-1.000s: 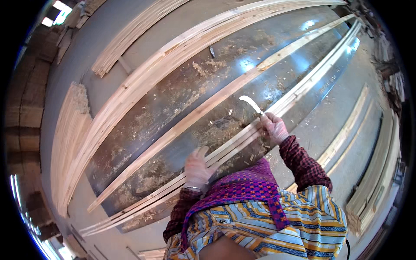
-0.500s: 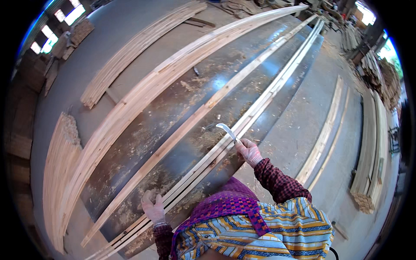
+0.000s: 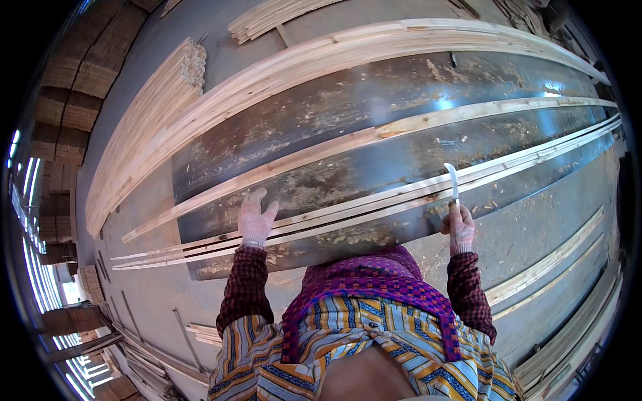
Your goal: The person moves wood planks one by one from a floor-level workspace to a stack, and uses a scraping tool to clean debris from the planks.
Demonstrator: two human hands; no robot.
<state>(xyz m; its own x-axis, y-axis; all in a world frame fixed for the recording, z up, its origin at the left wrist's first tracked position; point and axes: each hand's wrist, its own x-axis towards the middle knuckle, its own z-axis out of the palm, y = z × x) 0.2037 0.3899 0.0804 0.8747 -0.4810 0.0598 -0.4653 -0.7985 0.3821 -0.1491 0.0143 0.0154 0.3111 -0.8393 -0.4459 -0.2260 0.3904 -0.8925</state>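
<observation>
My right hand (image 3: 460, 228), in a pale glove, is closed round the handle of a curved knife (image 3: 453, 179). Its hooked blade points away from me, over the narrow wooden strips (image 3: 354, 215) that lie lengthwise on the dark worktable (image 3: 321, 175). My left hand (image 3: 255, 219), also gloved, reaches over those strips near their left part with fingers apart; nothing shows in its grasp. Whether its palm touches the strips I cannot tell. Beyond the fingers a single wider board (image 3: 314, 155) runs across the table.
Long boards (image 3: 321, 59) lie along the table's far side. A bundle of strips (image 3: 160, 93) is at the far left, with another stack (image 3: 281, 17) behind. Loose boards (image 3: 545, 257) lie on the floor at right. Wood shavings (image 3: 287, 177) are scattered over the tabletop.
The view has turned leftward, so the boards run more nearly side to side. My right hand still holds the knife. My left hand's fingers now reach beyond the narrow strips.
</observation>
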